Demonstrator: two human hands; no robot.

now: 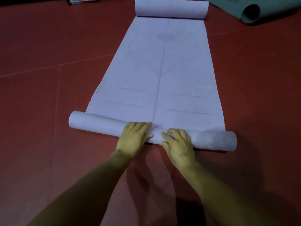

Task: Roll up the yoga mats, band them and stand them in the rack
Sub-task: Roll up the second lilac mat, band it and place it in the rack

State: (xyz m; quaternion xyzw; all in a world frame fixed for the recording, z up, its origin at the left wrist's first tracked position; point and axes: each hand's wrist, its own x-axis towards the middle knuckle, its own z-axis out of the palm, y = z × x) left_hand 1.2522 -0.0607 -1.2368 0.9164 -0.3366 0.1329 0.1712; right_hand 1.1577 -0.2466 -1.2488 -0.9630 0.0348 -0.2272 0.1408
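Your fingers (143,126) are doing the steering here. On your left hand (135,136) they lie fairly straight across the top of the roll (101,123), pressing down and not gripping. On your right hand (178,144) they are bent over the crest, with the thumb tucked against the near side, so that hand grasps the roll lightly. Both hands sit close together at the middle, which leaves the two ends unguided. Move them apart toward the ends, so each one controls its own half. Keep the fingertips just over the front of the roll and push it forward with the palms. That way each turn is drawn snug against the one beneath before you advance. The right end looks a little fatter and looser than the left, so I would tighten that side first and watch that the edges stack flush and do not spiral outward. The purple mat (159,70) lies flat on the red floor (48,46) ahead of you, with most of its length not yet rolled. Its printed centre line gives you a guide for rolling straight. The far end has curled into a second tube (171,8), and you will likely need to flatten it as the roll reaches it. A green mat (267,8) lies loosely curled at the far right, waiting its turn. No band is in view, so banding and racking are yet to come.
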